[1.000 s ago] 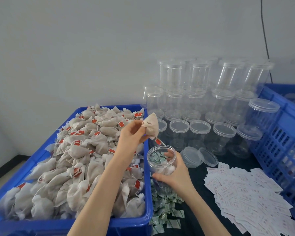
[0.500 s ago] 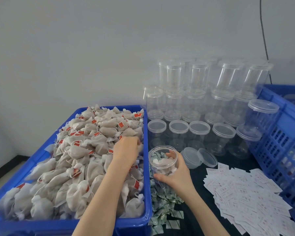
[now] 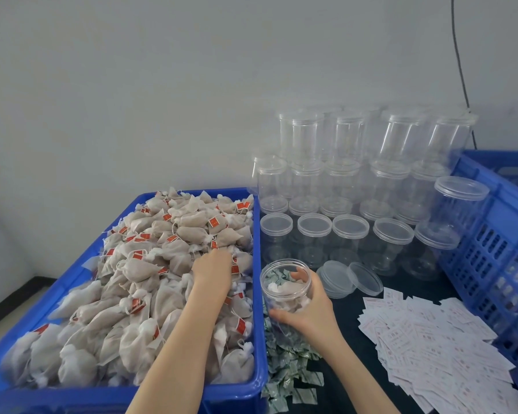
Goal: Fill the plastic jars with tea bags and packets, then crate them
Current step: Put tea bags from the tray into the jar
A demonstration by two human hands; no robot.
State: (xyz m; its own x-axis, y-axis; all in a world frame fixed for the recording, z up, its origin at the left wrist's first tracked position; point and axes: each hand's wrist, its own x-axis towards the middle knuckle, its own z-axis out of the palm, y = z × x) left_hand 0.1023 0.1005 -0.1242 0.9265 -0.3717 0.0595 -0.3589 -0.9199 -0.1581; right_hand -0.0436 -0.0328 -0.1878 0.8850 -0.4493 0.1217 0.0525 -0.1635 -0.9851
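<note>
A blue bin [image 3: 102, 395] on the left is heaped with beige tea bags [image 3: 150, 264] that carry red tags. My left hand [image 3: 213, 270] rests on the heap near the bin's right side, its fingertips buried among the bags. Just right of the bin, my right hand [image 3: 308, 312] grips an open clear plastic jar [image 3: 284, 282], tilted toward me, with tea bags and a few green packets inside. More green packets [image 3: 287, 363] lie scattered under and in front of the jar.
Two loose clear lids [image 3: 350, 279] lie behind the held jar. Several lidded empty jars [image 3: 350, 186] are stacked against the wall. White packets [image 3: 431, 342] are spread on the dark table at right. A blue slatted crate [image 3: 497, 243] stands at the right edge.
A second ago my left hand held a tea bag above the jar; it has since dropped back onto the heap in the bin. The jar has stayed in my right hand.
</note>
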